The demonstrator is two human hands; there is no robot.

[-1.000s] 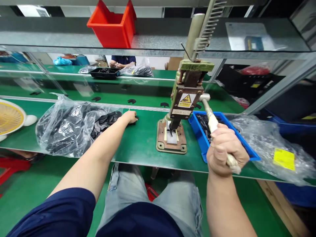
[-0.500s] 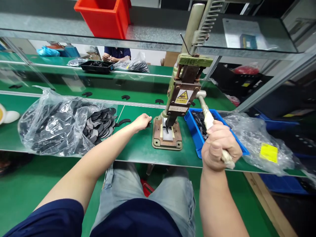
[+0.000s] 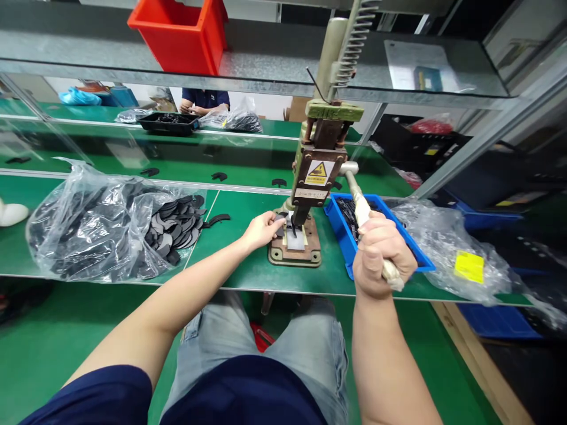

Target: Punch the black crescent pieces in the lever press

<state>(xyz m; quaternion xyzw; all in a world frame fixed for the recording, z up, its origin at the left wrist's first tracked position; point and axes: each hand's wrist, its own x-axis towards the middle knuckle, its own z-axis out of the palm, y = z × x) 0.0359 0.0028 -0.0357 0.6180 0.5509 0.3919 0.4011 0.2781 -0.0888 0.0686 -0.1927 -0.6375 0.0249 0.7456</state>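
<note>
A green-and-brown hand press (image 3: 317, 159) stands on the bench. My right hand (image 3: 383, 251) is wrapped around its tape-wrapped lever (image 3: 359, 198), in front of a blue bin (image 3: 390, 208). At the left side of the press base (image 3: 313, 239), my left hand (image 3: 261, 230) pinches a dark curved flat piece (image 3: 279, 226) between thumb and fingers. Under the ram, a small black part (image 3: 293, 224) sits on the pale fixture (image 3: 295, 239); its outline is partly hidden.
A clear bag (image 3: 88, 230) spills many dark curved pieces (image 3: 177, 224) on the left. Clear plastic bags (image 3: 443, 242) lie right of the bin. Several black pieces lie behind the bench rail. A metal shelf (image 3: 266, 85) holds a red bin (image 3: 181, 41). A person (image 3: 204, 100) sits beyond.
My left hand has moved right to the press base with the curved piece. My right hand stays on the lever, which looks about the same. The view has shifted slightly.
</note>
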